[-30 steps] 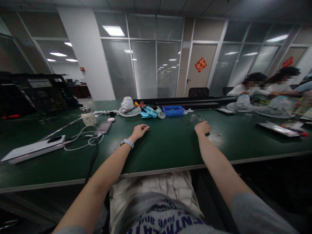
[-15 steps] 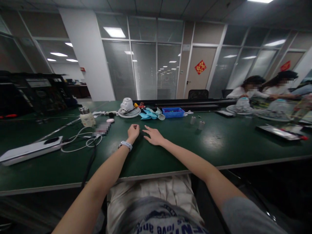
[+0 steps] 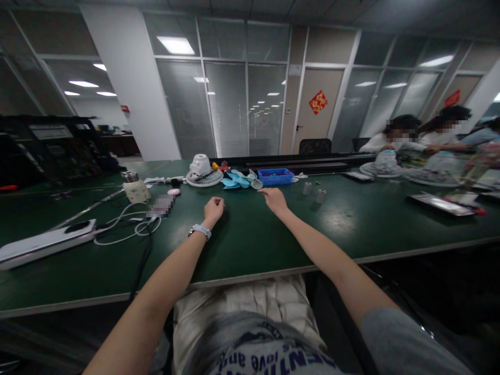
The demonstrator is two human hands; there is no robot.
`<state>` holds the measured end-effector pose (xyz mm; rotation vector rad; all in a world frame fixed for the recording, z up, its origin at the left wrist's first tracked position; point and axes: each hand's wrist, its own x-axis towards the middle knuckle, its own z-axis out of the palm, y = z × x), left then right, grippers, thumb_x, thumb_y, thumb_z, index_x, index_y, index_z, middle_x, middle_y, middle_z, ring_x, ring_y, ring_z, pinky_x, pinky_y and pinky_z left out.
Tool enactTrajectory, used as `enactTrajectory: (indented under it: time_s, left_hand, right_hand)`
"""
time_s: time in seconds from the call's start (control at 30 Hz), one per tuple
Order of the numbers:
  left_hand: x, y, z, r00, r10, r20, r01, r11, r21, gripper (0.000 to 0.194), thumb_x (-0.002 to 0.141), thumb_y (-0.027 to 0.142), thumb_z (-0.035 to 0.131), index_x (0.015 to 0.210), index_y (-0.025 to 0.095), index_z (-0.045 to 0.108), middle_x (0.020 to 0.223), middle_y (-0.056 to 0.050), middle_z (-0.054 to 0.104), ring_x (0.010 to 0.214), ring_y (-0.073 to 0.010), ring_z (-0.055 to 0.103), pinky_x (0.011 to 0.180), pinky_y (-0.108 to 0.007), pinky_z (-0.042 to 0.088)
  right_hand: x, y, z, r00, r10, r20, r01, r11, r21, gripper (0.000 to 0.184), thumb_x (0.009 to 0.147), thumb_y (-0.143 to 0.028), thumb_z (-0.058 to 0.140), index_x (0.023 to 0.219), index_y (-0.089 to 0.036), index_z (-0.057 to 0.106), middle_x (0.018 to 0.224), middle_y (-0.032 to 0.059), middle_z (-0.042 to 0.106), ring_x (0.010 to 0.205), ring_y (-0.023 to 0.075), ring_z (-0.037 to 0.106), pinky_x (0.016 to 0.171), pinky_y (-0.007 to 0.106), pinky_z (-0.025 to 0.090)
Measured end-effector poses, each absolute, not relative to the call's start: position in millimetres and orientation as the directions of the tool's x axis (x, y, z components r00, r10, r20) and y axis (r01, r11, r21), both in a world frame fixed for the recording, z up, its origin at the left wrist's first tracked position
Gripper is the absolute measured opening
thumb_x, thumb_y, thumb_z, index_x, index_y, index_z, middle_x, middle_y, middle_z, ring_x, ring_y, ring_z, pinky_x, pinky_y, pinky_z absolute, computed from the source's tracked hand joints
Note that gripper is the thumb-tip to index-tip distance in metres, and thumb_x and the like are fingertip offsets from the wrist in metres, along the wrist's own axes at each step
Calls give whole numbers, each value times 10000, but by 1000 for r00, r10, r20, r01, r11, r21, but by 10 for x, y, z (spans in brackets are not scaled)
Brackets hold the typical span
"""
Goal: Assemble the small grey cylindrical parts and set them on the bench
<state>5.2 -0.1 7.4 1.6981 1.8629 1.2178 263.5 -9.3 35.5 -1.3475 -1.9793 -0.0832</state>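
Observation:
My left hand is closed above the green table, its fingers curled into a pinch. Whatever may be between its fingertips is too small to make out. Further right, my right hand reaches forward with fingers stretched out, nothing visible in them. Its fingertips are just in front of the pale translucent piece beside the light-blue fan blades. Close behind that hand stands a blue plastic basket with small parts inside. Two grey metal cylinders stand to its right.
A white fan housing with grille lies behind my left hand. On the left are a cream bottle, white cables and a long white device. Two people sit at the far right near other fan parts.
My right hand has moved right and forward, away from my left hand, toward the basket and blades, its fingers drawing closer together. My left hand stays nearly in place. The view shifts slightly.

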Motion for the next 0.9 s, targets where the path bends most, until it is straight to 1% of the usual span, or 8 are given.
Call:
enactTrajectory:
  time_s: [0.07,0.1,0.2,0.3,0.43,0.67,0.8,0.9]
  left_hand:
    - [54,19,56,-228,927,298,645,-85,759,263,885,332,504,1041,175,647,909,-77,736,883,-202,674,807,-284,458]
    - [55,29,47,-227,927,299,648,-86,757,255,884,327,507,1032,177,649,903,-75,736,878,-201,675,806,-284,459]
    - [57,49,30,-221,929,298,648,-89,757,245,881,326,510,1018,180,652,894,-74,737,868,-203,677,795,-285,462]
    - [55,51,25,-216,929,300,646,-94,758,249,882,329,508,1019,177,651,888,-75,738,858,-202,678,790,-287,464]
    - [47,50,19,-207,927,312,649,-108,753,257,882,338,508,1018,176,654,884,-76,738,852,-200,677,793,-291,465]
    - [41,56,3,-185,931,315,648,-125,751,250,877,332,509,1007,176,655,884,-79,735,824,-195,677,763,-289,472]
    - [40,56,-3,-180,934,310,648,-125,751,250,877,342,508,1003,182,654,879,-75,735,814,-193,677,752,-286,472]
    - [44,49,0,-177,933,313,654,-126,746,252,878,345,507,1002,182,655,870,-73,736,825,-197,678,755,-287,471]
  right_hand:
    - [3086,-23,399,-26,728,685,902,312,-297,358,907,-121,437,1131,-202,705,1092,95,705,1012,243,629,957,375,421]
    - [3312,-5,405,77,696,714,923,220,-314,354,904,-125,436,1125,-188,706,1065,109,710,983,249,632,934,377,423]
    - [3882,-7,355,349,575,740,905,-3,-424,345,900,-147,428,1107,-167,703,1029,136,709,931,253,629,871,367,422]
    - [4185,-28,250,493,484,723,847,-78,-526,343,892,-145,422,1103,-165,691,1036,134,702,910,244,618,830,341,413]
    - [4269,-5,168,524,457,719,827,-70,-558,354,888,-134,414,1132,-173,668,1036,123,698,898,230,607,820,326,405]
    - [4308,10,170,536,471,700,816,-75,-574,343,878,-126,422,1111,-162,670,1027,126,696,915,228,608,829,320,407]
    - [4322,3,158,540,482,690,802,-47,-595,333,871,-117,429,1098,-167,668,1045,111,698,915,216,617,834,309,409]
    - [4312,1,159,585,476,656,776,-93,-624,328,865,-131,443,1110,-179,656,1009,106,699,896,217,617,811,310,412]
